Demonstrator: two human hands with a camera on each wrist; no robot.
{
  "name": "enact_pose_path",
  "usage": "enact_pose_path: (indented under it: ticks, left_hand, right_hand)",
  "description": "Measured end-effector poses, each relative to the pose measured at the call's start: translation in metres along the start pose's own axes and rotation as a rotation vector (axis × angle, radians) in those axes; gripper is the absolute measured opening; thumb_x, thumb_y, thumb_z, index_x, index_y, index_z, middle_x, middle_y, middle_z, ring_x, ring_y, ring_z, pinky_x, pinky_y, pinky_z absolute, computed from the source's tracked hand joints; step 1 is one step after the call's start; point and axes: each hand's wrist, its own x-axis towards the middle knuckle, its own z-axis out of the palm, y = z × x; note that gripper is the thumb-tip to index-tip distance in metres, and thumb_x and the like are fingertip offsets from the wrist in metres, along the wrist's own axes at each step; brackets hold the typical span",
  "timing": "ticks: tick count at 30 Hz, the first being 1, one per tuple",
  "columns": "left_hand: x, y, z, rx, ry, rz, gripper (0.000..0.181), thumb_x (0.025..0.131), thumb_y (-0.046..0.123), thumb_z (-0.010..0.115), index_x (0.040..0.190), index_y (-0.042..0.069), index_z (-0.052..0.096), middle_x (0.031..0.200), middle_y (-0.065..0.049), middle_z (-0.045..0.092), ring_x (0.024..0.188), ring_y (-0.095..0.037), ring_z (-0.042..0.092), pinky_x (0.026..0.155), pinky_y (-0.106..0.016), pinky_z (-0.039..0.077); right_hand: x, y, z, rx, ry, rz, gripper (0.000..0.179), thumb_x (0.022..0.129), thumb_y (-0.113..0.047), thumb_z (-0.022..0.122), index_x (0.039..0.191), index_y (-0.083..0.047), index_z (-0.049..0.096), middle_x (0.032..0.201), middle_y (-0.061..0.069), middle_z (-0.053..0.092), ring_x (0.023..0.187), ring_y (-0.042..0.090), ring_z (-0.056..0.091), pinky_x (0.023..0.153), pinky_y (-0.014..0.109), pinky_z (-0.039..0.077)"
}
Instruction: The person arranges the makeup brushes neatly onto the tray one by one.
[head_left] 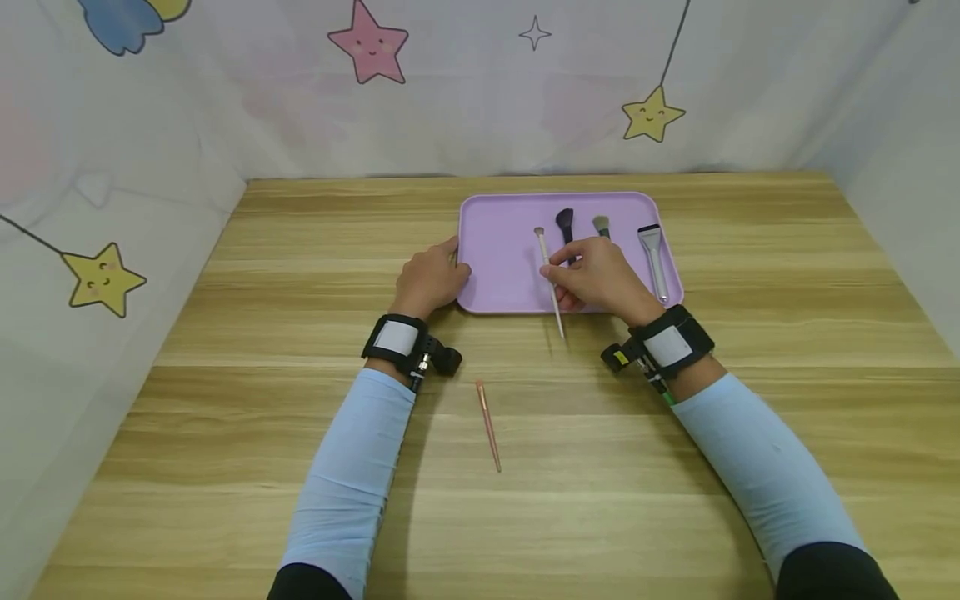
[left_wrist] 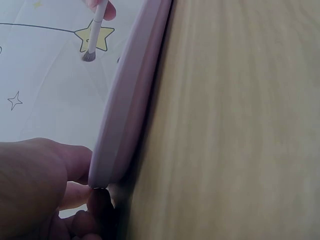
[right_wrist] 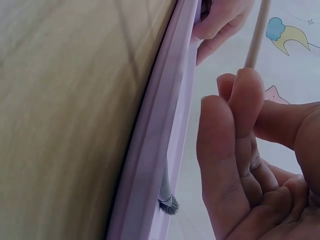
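Note:
At the far side of the table, my left hand (head_left: 431,279) grips the left edge of a lilac tray (head_left: 498,258), thumb on the rim and fingers under it in the left wrist view. Over the tray's front rim, my right hand (head_left: 603,279) pinches a slim white-handled makeup brush (head_left: 557,312) between thumb and fingertips. Its small bristle head (left_wrist: 89,56) points away from me, and the handle end reaches past the front rim. Inside the tray lie a black-bristled brush (head_left: 565,219) and a brush with greenish bristles (head_left: 602,224), both partly hidden by the right hand.
A wide flat brush with a pale handle (head_left: 654,258) lies at the tray's right side. Nearer to me, a pink makeup brush (head_left: 488,425) rests on the wooden table (head_left: 300,467) between my forearms. A curtain with printed stars (head_left: 480,108) hangs behind.

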Motion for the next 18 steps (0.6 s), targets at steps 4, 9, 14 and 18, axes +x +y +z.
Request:
enact_pose_path:
  ticks: [4,9,14,18]
  left_hand:
    - [0.000,0.000,-0.001,0.004,0.000,0.000,0.063,0.097,0.032,0.052,0.157,0.017,0.039,0.150,-0.013,0.050,0.102,-0.032,0.055,0.077,-0.044,0.045]
    - [0.000,0.000,-0.001,0.009,0.003,0.000,0.064,0.097,0.032,0.052,0.157,0.016,0.039,0.149,-0.013,0.050,0.101,-0.032,0.056,0.077,-0.043,0.045]
    - [0.000,0.000,-0.001,0.011,0.004,-0.002,0.063,0.097,0.031,0.052,0.157,0.017,0.039,0.150,-0.013,0.050,0.105,-0.032,0.056,0.082,-0.046,0.046]
    - [0.000,-0.001,-0.001,0.015,0.005,-0.001,0.063,0.097,0.032,0.051,0.157,0.017,0.040,0.149,-0.013,0.050,0.107,-0.032,0.056,0.084,-0.048,0.047]
  right_hand:
    - [0.004,0.001,0.001,-0.007,0.006,-0.004,0.029,0.097,-0.018,0.068,0.114,0.005,0.067,0.067,0.012,0.069,0.054,0.018,0.067,0.053,0.033,0.055]
    - [0.008,0.000,0.002,-0.013,0.011,0.001,0.028,0.097,-0.019,0.068,0.113,0.004,0.068,0.068,0.011,0.069,0.054,0.018,0.067,0.052,0.033,0.055]
    - [0.012,-0.001,0.005,-0.013,0.010,0.008,0.027,0.097,-0.020,0.068,0.113,0.002,0.068,0.069,0.011,0.070,0.055,0.018,0.068,0.052,0.033,0.055]
    - [0.015,-0.001,0.006,-0.006,0.004,0.016,0.029,0.097,-0.020,0.068,0.115,0.003,0.068,0.071,0.012,0.070,0.056,0.018,0.068,0.052,0.033,0.055]
